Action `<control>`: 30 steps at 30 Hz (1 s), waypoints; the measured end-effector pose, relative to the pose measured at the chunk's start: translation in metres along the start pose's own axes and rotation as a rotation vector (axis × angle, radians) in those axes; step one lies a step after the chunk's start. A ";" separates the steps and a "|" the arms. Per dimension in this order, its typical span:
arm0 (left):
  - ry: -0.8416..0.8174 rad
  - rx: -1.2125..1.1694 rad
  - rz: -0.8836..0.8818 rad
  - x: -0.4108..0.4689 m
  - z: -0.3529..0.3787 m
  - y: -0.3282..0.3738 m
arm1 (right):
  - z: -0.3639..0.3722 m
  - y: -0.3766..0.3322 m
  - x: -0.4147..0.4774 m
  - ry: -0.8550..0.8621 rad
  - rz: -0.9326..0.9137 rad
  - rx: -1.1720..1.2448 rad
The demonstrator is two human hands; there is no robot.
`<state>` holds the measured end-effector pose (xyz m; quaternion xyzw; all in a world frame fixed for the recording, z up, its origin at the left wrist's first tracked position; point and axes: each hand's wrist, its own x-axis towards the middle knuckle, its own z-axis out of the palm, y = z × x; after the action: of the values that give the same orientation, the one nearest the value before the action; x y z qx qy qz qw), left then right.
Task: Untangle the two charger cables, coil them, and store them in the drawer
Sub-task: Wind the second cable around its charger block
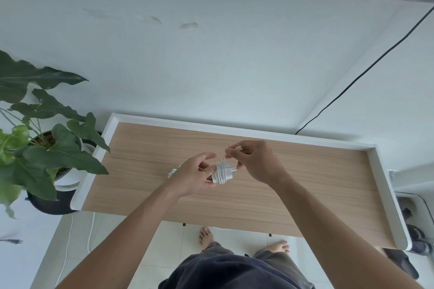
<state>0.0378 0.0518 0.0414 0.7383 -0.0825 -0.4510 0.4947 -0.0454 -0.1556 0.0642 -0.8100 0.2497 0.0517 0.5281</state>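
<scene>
A white charger cable (222, 172) is wound into a tight bundle above the middle of the wooden desk (293, 185). My left hand (195, 177) grips the bundle from the left. My right hand (252, 159) pinches the cable's free end, its white plug (238, 148) showing between thumb and fingers just above the bundle. A second white cable (172, 172) lies on the desk behind my left hand, mostly hidden by it. No drawer is in view.
The desk has a raised white rim (234, 130) on three sides. A potted plant (44, 141) stands to the left. A black cord (366, 70) runs down the wall at the right. White cords (68, 241) hang at the left. My bare feet (206, 236) are under the front edge.
</scene>
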 end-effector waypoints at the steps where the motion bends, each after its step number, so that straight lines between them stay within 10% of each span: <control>1: 0.024 -0.011 0.010 -0.001 -0.001 0.002 | 0.001 -0.001 -0.003 0.000 -0.023 -0.025; 11: 0.179 -0.386 -0.018 0.008 0.004 0.001 | 0.021 0.009 -0.023 0.027 -0.321 -0.242; 18: 0.265 -0.420 0.077 0.010 0.005 0.003 | 0.014 0.015 -0.025 0.071 -0.065 0.115; 30: 0.256 0.223 0.351 0.015 -0.002 -0.001 | -0.022 -0.002 -0.010 0.175 -0.101 0.039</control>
<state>0.0473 0.0457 0.0319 0.8140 -0.1954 -0.2489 0.4871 -0.0567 -0.1711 0.0790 -0.8125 0.2547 -0.0505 0.5219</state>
